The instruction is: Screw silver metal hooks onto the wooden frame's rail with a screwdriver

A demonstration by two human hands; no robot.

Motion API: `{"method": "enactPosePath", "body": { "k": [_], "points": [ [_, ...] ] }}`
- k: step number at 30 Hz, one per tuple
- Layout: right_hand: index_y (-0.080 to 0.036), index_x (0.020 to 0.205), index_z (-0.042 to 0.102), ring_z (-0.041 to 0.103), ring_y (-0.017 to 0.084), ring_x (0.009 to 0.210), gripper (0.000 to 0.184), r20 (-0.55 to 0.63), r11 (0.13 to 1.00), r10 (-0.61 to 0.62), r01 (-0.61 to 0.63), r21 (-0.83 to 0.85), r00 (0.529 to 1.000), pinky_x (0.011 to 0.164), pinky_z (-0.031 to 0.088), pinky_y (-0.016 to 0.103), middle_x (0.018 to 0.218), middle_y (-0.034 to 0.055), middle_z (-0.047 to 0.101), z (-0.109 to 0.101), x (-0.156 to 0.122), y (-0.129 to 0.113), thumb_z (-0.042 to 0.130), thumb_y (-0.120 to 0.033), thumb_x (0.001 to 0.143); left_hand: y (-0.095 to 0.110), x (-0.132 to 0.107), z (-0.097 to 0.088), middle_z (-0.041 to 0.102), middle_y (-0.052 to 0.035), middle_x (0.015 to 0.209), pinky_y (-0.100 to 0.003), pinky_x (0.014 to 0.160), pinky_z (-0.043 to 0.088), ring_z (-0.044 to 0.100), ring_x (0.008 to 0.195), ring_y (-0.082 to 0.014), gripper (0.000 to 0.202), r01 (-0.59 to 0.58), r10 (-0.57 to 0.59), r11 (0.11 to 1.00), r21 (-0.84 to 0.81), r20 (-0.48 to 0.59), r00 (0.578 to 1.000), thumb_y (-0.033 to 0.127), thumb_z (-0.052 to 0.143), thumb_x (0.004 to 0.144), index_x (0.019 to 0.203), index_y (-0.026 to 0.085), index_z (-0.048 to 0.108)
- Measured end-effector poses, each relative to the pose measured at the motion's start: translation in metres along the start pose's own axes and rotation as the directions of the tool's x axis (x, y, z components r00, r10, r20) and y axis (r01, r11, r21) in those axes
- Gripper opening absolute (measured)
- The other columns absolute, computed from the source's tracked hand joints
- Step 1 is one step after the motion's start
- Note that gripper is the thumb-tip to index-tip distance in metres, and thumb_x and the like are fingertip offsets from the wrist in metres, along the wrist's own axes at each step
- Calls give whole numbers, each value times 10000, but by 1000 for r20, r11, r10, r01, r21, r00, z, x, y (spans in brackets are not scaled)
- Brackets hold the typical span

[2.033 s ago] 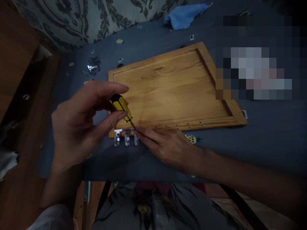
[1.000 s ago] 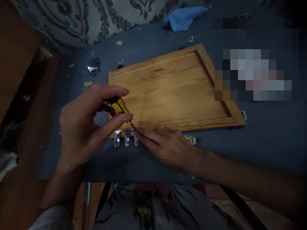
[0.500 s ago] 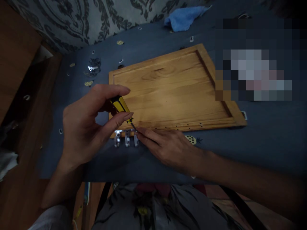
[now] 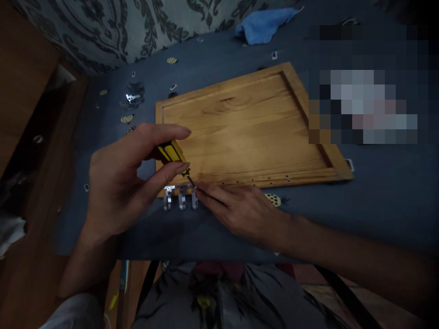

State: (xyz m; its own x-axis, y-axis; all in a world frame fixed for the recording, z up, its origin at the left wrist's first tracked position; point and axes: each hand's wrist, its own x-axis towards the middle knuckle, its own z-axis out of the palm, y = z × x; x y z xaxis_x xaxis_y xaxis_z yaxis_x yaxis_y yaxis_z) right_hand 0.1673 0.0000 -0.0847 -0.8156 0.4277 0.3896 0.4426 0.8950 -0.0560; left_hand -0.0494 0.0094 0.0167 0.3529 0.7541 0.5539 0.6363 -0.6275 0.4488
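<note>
My left hand (image 4: 118, 169) grips a small screwdriver (image 4: 172, 152) with a yellow and black handle. Its thin shaft slants down to the right, with the tip at the right end of a metal hook rail (image 4: 182, 199). Three silver hooks hang from that rail over the near left edge of a framed wooden panel (image 4: 236, 137). A screw head shows at the rail's left end. The closed fingertips of my right hand (image 4: 242, 211) press on the rail's right end beside the tip; anything small between them is hidden.
A dark blue patterned cloth (image 4: 212, 237) covers the table. A row of small holes runs along the panel's near edge. Loose shiny metal bits (image 4: 131, 97) lie at the back left, and a blue rag (image 4: 262, 26) at the back. A blurred patch hides the right side.
My left hand has shifted very slightly and the screwdriver handle has turned a little between thumb and fingers. The right hand, hook rail and panel stay in place.
</note>
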Motion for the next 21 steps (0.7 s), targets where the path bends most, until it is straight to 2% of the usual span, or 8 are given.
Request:
{"method": "enactPosePath", "body": {
  "k": [3,10,13,18,21],
  "points": [
    [-95,1268,646,726,207,837,364,2,1000,1,-1,17,1000,633,597,338,1259,132,701,0,0,1,538,-54,924,-1,1,-2,726,40,1069,-302,741,642,721,896,-180,539,7,-6,999,-41,31,999,165,779,821,1279,416,648],
    [-95,1299,631,726,217,855,384,-7,1000,10,-10,15,1000,639,594,347,1281,142,690,0,0,0,493,-55,942,-1,-1,3,717,53,1006,-276,666,612,713,801,-148,474,44,-43,999,10,-49,998,229,828,787,1213,372,682],
    [-107,1286,640,724,202,828,374,-3,1000,16,-16,18,1000,629,581,326,1263,135,701,0,0,0,493,-59,945,1,-1,1,721,40,997,-300,697,635,728,848,-173,491,53,-54,998,-42,0,999,175,794,812,1233,397,672],
    [-119,1252,659,726,192,795,341,-34,1000,24,-24,4,999,606,577,315,1235,103,720,2,1,-1,494,-76,957,0,0,-1,717,18,1011,-323,733,655,743,887,-200,491,96,-86,989,-116,88,992,172,754,848,1262,410,643],
    [-116,1263,653,729,194,818,342,-10,1000,26,-26,-2,1000,612,581,312,1228,112,720,1,2,-1,500,-82,959,0,-1,1,717,4,1022,-333,740,648,743,900,-213,476,90,-87,995,-53,52,995,205,778,831,1252,386,648]
  ]
}}
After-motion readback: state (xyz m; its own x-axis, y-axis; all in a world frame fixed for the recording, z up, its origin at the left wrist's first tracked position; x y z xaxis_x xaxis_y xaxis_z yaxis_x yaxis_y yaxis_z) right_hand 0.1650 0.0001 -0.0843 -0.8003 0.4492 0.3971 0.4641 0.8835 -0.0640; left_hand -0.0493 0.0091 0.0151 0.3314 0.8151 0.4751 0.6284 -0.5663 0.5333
